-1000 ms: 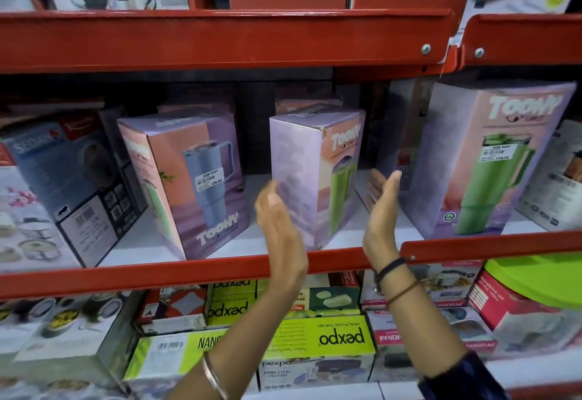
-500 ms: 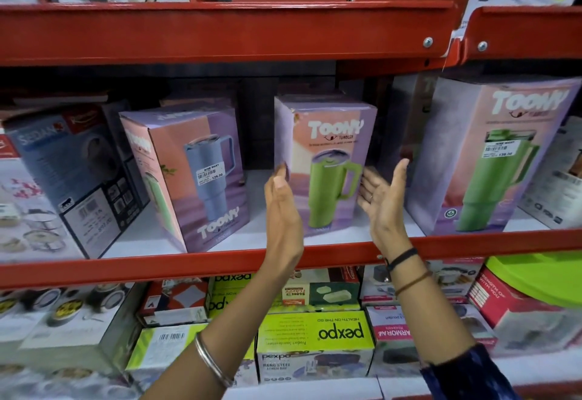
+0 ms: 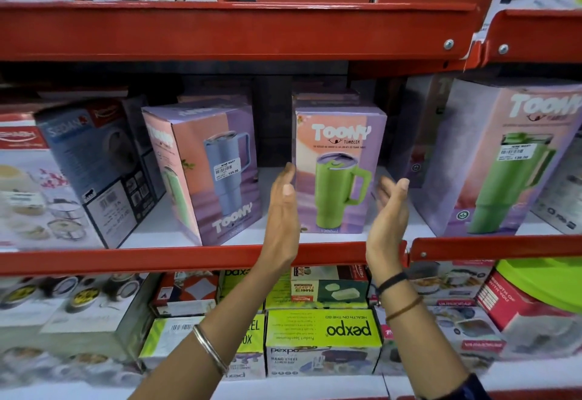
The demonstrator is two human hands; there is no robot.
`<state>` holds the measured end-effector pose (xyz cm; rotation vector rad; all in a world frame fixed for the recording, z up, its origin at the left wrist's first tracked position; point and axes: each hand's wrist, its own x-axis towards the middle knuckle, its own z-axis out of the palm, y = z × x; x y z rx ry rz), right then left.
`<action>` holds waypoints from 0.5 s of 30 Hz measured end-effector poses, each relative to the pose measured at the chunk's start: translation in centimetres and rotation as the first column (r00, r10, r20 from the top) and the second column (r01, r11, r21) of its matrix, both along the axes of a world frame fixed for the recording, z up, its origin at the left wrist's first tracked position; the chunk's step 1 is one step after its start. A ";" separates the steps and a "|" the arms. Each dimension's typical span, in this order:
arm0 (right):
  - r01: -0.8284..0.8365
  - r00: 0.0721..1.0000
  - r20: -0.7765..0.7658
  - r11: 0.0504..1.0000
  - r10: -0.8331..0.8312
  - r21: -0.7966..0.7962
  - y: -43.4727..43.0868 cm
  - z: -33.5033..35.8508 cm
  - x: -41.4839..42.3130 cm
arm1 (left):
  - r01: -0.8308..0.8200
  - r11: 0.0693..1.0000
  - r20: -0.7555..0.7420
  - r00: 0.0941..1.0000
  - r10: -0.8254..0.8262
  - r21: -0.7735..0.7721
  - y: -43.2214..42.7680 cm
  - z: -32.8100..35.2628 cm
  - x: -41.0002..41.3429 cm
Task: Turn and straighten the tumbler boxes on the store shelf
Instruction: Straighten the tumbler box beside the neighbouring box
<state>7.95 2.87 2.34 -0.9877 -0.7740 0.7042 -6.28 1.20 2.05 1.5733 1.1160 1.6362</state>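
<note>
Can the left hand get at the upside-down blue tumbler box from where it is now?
Probably yes. The left hand is open beside the middle box, and only bare shelf separates it from the blue tumbler box.

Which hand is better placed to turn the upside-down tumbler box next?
Left. The left hand is the nearer one to the upside-down tumbler box; the right hand is beyond the straightened middle box.

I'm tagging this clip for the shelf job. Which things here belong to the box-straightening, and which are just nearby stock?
Part of the job:
- middle tumbler box
- left tumbler box, angled and upside down
- right tumbler box
- left hand, right hand, both open

Just nearby:
- Sedan box
- pexpo boxes
</note>
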 end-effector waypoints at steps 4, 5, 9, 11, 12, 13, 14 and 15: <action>0.185 0.979 0.050 0.959 -0.200 0.217 -2.6 0.2 -3.4 | -0.077 0.967 0.021 0.997 0.075 0.242 -2.7 -0.6 -1.2; 0.128 0.987 0.066 0.962 -0.148 0.241 -3.5 0.5 -4.5 | -0.096 0.955 0.037 0.995 0.089 0.281 -3.4 -0.6 -1.9; -0.176 0.981 0.127 0.953 0.148 0.245 -5.7 0.7 -10.3 | -0.240 0.900 0.147 0.969 0.198 0.365 -4.8 -0.3 -6.2; -0.272 0.957 0.165 0.939 0.240 0.209 -6.1 0.5 -13.1 | -0.328 0.882 0.236 0.937 0.258 0.338 -4.8 -0.3 -8.9; -0.310 0.944 0.182 0.932 0.276 0.191 -6.1 0.4 -14.4 | -0.365 0.877 0.283 0.917 0.282 0.311 -4.6 -0.4 -10.3; -0.344 0.930 0.195 0.923 0.310 0.174 -6.1 0.2 -15.6 | -0.395 0.874 0.319 0.898 0.303 0.282 -4.4 -0.4 -11.8; -0.369 0.920 0.204 0.916 0.336 0.155 -6.1 0.1 -16.7 | -0.417 0.874 0.337 0.883 0.326 0.248 -4.0 -0.4 -13.2; -0.386 0.912 0.206 0.913 0.355 0.133 -6.0 0.1 -17.7 | -0.426 0.880 0.340 0.875 0.343 0.209 -3.5 -0.3 -14.5</action>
